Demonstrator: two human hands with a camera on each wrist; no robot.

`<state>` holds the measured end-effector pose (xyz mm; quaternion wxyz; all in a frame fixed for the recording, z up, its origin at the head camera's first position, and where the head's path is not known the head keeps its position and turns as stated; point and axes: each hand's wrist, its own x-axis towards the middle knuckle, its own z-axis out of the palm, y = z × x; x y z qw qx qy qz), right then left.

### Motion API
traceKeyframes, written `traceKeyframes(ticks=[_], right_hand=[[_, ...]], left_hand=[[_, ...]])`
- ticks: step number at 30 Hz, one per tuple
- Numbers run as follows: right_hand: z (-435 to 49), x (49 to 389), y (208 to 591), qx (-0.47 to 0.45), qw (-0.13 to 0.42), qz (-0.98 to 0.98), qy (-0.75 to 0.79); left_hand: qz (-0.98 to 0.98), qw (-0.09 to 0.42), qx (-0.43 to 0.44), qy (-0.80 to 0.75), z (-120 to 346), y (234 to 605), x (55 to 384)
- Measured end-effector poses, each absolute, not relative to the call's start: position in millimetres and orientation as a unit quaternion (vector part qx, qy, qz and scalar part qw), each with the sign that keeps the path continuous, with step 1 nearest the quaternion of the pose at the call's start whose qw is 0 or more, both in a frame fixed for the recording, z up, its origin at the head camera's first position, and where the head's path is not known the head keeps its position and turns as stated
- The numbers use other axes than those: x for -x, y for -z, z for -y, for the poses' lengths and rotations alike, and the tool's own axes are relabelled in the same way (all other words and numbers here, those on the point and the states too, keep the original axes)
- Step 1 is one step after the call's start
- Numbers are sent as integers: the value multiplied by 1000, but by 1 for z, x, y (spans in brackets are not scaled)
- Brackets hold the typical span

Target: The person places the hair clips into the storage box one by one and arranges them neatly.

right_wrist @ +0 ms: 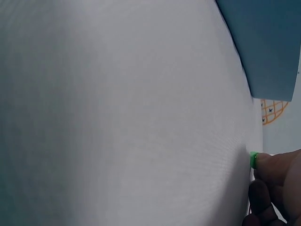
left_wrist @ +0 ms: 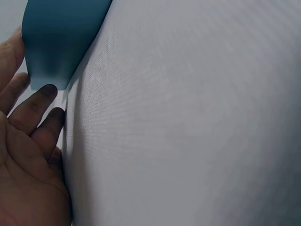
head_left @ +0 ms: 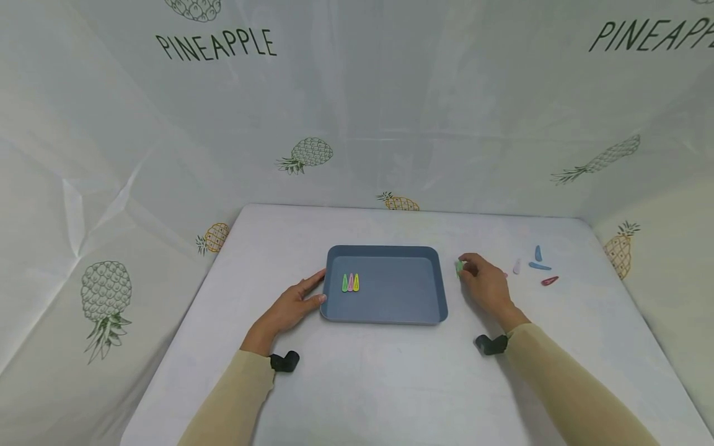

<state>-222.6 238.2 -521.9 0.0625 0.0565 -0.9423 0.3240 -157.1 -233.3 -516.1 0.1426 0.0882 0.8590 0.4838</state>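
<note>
A blue-grey tray (head_left: 390, 291) lies on the white table, with a green hair clip (head_left: 344, 283), a pink hair clip (head_left: 350, 282) and a yellow hair clip (head_left: 356, 282) side by side near its left wall. My left hand (head_left: 290, 306) rests against the tray's left side, fingers fairly straight. In the left wrist view its fingertips (left_wrist: 48, 90) are right at the tray wall. Just right of the tray, my right hand (head_left: 485, 282) pinches another green hair clip (right_wrist: 254, 159) between thumb and fingers, low over the table. Most of that clip is covered by the fingers.
Right of my right hand lie loose hair clips: a pale lilac one (head_left: 517, 266), two blue ones, including an upright one (head_left: 538, 253) and a sideways one (head_left: 540, 266), and a red one (head_left: 550, 280). A bit of pink shows beside the hand. A pineapple-print sheet (head_left: 357, 93) hangs behind the table.
</note>
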Motion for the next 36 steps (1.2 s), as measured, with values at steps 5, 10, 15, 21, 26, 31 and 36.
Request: traceKeyframes(ticks=[5, 10, 15, 21, 26, 31, 36], right_hand=[[-238, 222, 521, -55, 74, 944, -316], [-239, 224, 518, -29, 99, 941, -322], [-240, 224, 515, -1, 105, 931, -349], [-241, 224, 514, 20, 93, 921, -378], [-242, 224, 512, 20, 95, 911, -401], [-240, 225, 504, 16, 92, 891, -444], [-238, 225, 492, 5, 89, 895, -437]], left_hand=[[-862, 142, -82, -480, 233, 516, 157], [-862, 142, -84, -480, 233, 516, 157], [-861, 142, -85, -481, 233, 517, 157], [-860, 139, -88, -483, 233, 518, 157], [-862, 140, -86, -479, 233, 517, 157], [-864, 147, -76, -475, 233, 515, 156], [-864, 149, -77, -475, 233, 513, 156]])
